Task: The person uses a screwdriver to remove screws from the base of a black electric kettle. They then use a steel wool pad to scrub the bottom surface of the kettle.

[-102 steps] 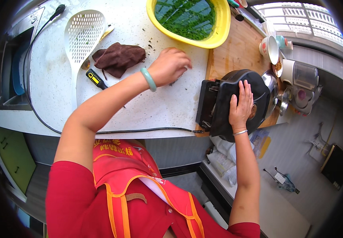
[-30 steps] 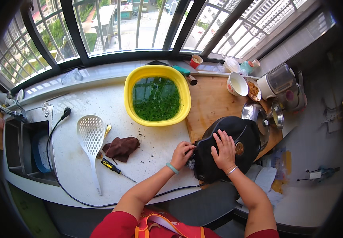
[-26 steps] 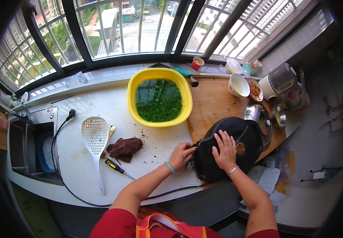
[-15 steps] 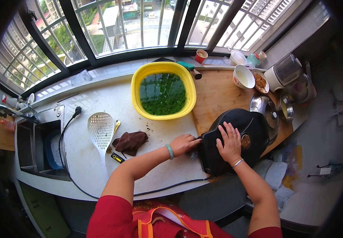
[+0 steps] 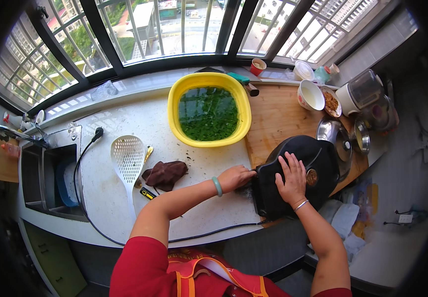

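Note:
A black electric griddle (image 5: pixel 285 193) with a rounded lid and a round brown badge rests at the right front, partly on the wooden board. My right hand (image 5: pixel 291 180) lies flat on its lid, fingers spread. At the griddle's left edge, my left hand (image 5: pixel 237 178) has its fingers curled closed against the rim; the exact part they grip is hidden. Its black power cord (image 5: pixel 209 233) runs along the counter's front edge to a loose plug (image 5: pixel 98 132) near the sink. Left of my left hand lies a crumpled brown cloth (image 5: pixel 165 174).
A yellow tub (image 5: pixel 245 123) holds chopped greens in water. A white slotted scoop (image 5: pixel 129 153) lies on the counter beside a small yellow-black tool (image 5: pixel 148 193). On the wooden board (image 5: pixel 278 116) stand a bowl (image 5: pixel 311 95), a metal lid (image 5: pixel 329 129) and a blender (image 5: pixel 362 89). The sink (image 5: pixel 50 173) is at left.
My left hand's fingers have curled in more tightly at the griddle's edge. The right hand stays on the lid. The whole view has shifted slightly.

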The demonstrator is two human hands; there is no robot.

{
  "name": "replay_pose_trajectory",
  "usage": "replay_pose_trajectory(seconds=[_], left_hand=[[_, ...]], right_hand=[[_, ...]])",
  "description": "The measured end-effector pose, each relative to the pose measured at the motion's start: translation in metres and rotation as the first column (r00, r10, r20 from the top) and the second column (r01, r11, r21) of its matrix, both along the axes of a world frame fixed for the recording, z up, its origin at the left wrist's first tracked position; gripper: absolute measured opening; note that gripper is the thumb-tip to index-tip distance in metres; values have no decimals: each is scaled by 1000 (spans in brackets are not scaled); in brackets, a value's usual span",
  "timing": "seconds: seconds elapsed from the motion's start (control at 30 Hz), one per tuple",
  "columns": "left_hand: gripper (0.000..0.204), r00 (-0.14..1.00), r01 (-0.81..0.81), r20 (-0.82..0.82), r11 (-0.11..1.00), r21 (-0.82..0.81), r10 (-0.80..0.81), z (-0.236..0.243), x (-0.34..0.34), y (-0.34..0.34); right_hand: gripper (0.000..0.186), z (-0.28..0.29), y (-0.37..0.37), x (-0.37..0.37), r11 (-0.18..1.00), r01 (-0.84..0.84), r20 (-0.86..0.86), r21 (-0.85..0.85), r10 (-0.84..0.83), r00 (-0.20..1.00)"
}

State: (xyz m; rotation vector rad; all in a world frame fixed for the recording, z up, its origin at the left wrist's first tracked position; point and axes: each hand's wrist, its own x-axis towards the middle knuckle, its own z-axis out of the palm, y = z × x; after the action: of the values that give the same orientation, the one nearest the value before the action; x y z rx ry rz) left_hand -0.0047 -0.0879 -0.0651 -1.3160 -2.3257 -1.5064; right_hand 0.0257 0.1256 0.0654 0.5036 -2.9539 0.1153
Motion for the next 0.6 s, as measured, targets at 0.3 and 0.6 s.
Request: replay_pose_trajectory(seconds=[0.3,0.6], left_hand=[[24,972,-51,-234,996,-69,33,-8,-4,2],[29,971,-35,-239,986,-161,-5,10,-8,-7]], right_hand=[[50,-1,1,-1,1000,-8,-13,11,8,1000],[50,-7,1,-1,999,-25,-9,43,25,1000]])
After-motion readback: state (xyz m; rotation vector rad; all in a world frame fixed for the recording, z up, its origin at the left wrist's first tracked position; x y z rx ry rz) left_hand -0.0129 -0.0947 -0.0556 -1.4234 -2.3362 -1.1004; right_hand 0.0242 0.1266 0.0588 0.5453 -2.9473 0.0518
